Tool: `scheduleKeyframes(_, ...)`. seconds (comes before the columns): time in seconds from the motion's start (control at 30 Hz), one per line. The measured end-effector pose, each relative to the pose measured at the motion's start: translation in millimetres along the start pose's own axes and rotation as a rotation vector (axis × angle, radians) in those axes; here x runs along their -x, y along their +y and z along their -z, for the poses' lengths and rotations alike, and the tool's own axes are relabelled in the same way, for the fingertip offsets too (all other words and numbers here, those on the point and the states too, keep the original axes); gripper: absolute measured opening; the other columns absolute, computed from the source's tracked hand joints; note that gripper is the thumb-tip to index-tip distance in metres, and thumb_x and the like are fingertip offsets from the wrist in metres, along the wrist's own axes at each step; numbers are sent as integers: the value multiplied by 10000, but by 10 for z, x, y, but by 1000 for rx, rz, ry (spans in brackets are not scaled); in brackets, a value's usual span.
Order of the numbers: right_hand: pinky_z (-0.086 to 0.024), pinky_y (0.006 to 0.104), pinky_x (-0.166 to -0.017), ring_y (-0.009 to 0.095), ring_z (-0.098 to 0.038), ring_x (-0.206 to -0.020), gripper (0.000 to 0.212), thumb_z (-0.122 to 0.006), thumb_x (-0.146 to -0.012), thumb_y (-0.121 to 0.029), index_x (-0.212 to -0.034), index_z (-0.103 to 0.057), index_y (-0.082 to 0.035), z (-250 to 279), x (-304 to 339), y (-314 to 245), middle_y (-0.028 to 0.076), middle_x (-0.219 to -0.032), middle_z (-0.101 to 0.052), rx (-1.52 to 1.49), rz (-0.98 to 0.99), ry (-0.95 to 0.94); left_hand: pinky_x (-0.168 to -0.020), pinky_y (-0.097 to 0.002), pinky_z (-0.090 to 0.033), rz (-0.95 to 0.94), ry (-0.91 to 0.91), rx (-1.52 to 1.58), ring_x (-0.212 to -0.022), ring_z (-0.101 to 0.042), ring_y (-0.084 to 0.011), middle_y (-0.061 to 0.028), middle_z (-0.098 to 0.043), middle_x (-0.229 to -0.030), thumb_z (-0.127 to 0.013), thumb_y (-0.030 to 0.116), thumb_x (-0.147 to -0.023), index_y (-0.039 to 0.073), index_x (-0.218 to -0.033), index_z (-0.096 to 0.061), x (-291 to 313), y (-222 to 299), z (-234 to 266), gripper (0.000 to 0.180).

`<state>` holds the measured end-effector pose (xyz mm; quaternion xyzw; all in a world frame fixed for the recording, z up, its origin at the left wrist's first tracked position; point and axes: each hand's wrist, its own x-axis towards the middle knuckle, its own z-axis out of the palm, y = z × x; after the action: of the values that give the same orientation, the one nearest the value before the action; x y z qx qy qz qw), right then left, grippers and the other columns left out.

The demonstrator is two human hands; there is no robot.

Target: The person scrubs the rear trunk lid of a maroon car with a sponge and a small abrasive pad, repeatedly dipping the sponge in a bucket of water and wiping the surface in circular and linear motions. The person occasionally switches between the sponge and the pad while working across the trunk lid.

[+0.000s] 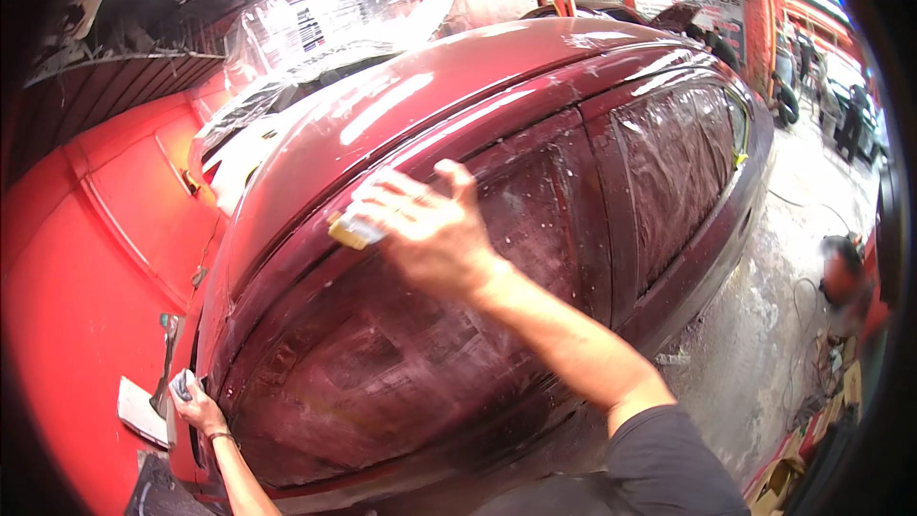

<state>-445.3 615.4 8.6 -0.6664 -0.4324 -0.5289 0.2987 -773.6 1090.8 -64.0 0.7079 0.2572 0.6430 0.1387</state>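
Note:
A dark red car (315, 148) with dull, dusty paint fills the middle, its side windows masked with paint-hazed film (669, 172). My right hand (425, 239), slightly blurred, reaches over the near window to the roof edge. Its fingers lie over a yellowish sanding block (353, 232) with a pale wrap, pressed against the strip above the window; the thumb sticks up. Low at the left, my left hand (199, 411) is closed around a small grey-white wad (181, 383) beside the car's end; whether cloth or paper I cannot tell.
A bright red wall (95, 239) stands close on the left, with a white panel (143, 411) near my left hand. Hoses and a rounded dark red object (842, 268) lie on the concrete floor (764, 325). Cardboard (778, 483) sits at lower right; people (853, 119) are far back.

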Motion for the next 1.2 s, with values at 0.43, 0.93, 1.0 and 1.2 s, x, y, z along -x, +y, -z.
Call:
scheduleKeyframes(0.43, -206, 763, -1224, 245, -544, -1500, 403, -548, -1050, -260, -1427, -673, -325, 518, 325, 1214, 26, -1512, -670, 253, -196, -10, -988, -448, -561, 119, -18, -93, -1103, -735, -374, -265, -755, -1218, -645, 301, -1074, -116, -1300, -673, -20, -155, 63, 475)
scheduleKeyframes(0.93, -226, 725, -1252, 248, -567, -1476, 438, -587, -1081, -338, -1505, -643, -246, 1065, 544, 2553, 23, -1566, -634, 383, -505, 124, -985, -468, -558, 71, -12, -222, -1094, -730, -401, -248, -761, -1212, -638, 365, -1069, -98, -1291, -687, -65, -157, -9, 516)
scheduleKeyframes(1.0, -255, 685, -1254, 283, -539, -1502, 526, -550, -1104, -377, -1523, -608, -65, 1238, 406, 2904, 114, -1588, -603, 372, -673, 111, -999, -470, -552, 103, 5, -207, -1110, -726, -410, -263, -754, -1236, -635, 359, -1070, -114, -1319, -671, -39, 10, -126, 536)
scheduleKeyframes(1.2, -221, 723, -1254, 262, -517, -1524, 443, -586, -1078, -289, -1519, -628, -274, 694, 567, 2019, -3, -1578, -625, 328, -411, 78, -981, -436, -557, 109, 0, -95, -1107, -734, -365, -236, -766, -1200, -687, 372, -1056, -94, -1285, -692, -7, -48, 71, 519)
